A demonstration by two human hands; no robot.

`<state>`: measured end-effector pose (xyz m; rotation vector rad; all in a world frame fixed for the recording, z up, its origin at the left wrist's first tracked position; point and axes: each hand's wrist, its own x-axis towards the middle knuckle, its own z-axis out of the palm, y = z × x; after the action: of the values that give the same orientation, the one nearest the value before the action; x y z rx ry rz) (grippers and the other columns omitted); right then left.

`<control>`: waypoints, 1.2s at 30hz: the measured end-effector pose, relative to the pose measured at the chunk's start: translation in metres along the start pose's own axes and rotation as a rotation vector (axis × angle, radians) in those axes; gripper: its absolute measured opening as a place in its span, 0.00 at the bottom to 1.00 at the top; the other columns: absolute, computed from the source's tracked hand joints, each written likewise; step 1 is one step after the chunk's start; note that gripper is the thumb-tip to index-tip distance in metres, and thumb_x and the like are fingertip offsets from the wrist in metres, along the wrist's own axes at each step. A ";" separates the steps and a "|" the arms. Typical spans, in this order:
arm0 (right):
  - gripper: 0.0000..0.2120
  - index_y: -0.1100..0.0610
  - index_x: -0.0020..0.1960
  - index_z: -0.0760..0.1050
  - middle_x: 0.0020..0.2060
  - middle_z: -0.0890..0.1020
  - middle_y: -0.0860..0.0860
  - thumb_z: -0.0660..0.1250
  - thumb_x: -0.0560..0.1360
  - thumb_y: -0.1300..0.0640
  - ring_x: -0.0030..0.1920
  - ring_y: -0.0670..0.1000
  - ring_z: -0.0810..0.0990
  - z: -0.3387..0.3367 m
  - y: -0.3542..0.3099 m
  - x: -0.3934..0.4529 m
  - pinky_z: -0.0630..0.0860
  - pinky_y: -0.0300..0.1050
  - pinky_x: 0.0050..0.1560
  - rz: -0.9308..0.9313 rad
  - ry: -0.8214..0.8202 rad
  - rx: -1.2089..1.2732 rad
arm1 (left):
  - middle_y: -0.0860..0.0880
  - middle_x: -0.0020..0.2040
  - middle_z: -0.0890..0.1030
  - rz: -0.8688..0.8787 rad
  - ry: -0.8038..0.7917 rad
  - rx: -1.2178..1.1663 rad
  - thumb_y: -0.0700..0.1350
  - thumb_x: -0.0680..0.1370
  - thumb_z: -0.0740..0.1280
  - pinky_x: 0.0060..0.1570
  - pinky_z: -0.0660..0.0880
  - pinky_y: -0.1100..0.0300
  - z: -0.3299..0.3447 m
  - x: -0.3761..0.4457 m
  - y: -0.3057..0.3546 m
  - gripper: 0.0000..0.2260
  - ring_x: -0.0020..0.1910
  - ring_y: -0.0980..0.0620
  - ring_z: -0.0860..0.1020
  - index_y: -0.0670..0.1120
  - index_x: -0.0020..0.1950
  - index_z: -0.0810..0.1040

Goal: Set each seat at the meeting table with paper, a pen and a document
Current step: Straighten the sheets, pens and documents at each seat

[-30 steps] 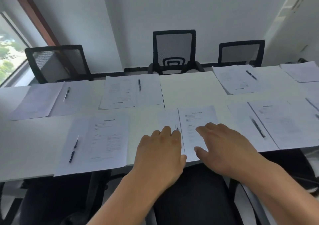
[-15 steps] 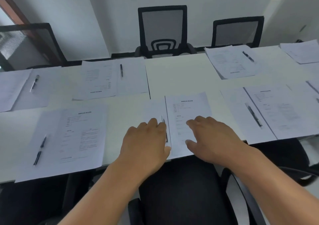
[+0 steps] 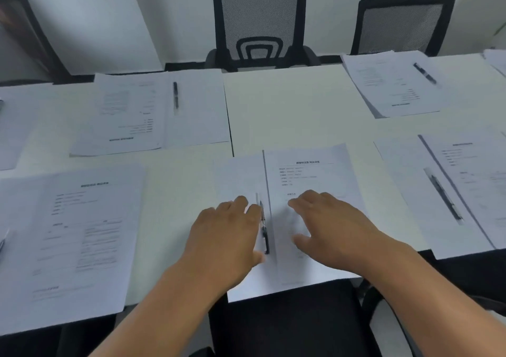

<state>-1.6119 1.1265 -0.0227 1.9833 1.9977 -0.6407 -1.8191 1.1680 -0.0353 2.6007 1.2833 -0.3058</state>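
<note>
While both hands rest flat with fingers extended, gripping nothing, the pen (image 3: 264,228) lies between them, just left of the document (image 3: 312,176). Its long axis runs away from the person. The left hand (image 3: 227,236) touches it; the right hand (image 3: 336,230) presses the document.

Four pens (image 3: 265,228) in full view, perhaps six paper sets (image 3: 309,181), three chairs (image 3: 258,19).

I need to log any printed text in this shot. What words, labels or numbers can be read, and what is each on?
None can be read.
Document under the right hand: bold heading and lines of print, too blurred to read.
Document at the left seat: heading and text blocks, blurred.
Far-side documents and: print upside down, too small.
Pens: no label visible.
</note>
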 end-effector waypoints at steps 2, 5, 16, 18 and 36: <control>0.27 0.49 0.77 0.66 0.76 0.68 0.48 0.65 0.81 0.43 0.73 0.54 0.70 0.007 0.006 0.011 0.75 0.52 0.68 -0.005 -0.005 0.003 | 0.50 0.81 0.65 0.014 -0.010 -0.003 0.65 0.80 0.70 0.70 0.71 0.50 0.006 0.008 -0.003 0.37 0.76 0.46 0.71 0.53 0.84 0.60; 0.41 0.47 0.86 0.52 0.87 0.46 0.51 0.68 0.81 0.38 0.87 0.57 0.45 0.019 0.015 0.031 0.60 0.58 0.83 -0.022 -0.046 0.013 | 0.47 0.89 0.48 0.010 -0.065 -0.015 0.65 0.78 0.74 0.83 0.61 0.45 0.019 0.021 -0.008 0.48 0.87 0.43 0.56 0.55 0.88 0.48; 0.57 0.36 0.85 0.33 0.83 0.25 0.44 0.75 0.77 0.37 0.84 0.57 0.26 0.037 0.036 0.053 0.45 0.72 0.83 -0.034 -0.195 0.081 | 0.46 0.89 0.34 -0.005 -0.170 -0.056 0.59 0.78 0.77 0.85 0.52 0.45 0.044 0.034 -0.006 0.57 0.88 0.41 0.40 0.59 0.87 0.33; 0.56 0.36 0.85 0.34 0.83 0.26 0.44 0.75 0.77 0.38 0.84 0.58 0.27 0.038 0.037 0.051 0.45 0.72 0.83 -0.041 -0.214 0.070 | 0.47 0.89 0.36 -0.005 -0.194 -0.073 0.58 0.79 0.77 0.84 0.58 0.47 0.043 0.033 -0.005 0.56 0.89 0.43 0.41 0.60 0.87 0.34; 0.55 0.34 0.85 0.36 0.83 0.27 0.42 0.76 0.76 0.39 0.84 0.55 0.26 0.041 0.050 0.028 0.43 0.69 0.84 -0.066 -0.247 0.054 | 0.51 0.89 0.34 -0.007 -0.248 -0.117 0.56 0.79 0.77 0.77 0.69 0.48 0.044 0.024 0.003 0.54 0.88 0.47 0.38 0.61 0.87 0.36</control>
<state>-1.5687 1.1300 -0.0784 1.7735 1.9211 -0.9150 -1.8064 1.1714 -0.0841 2.3742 1.1876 -0.5201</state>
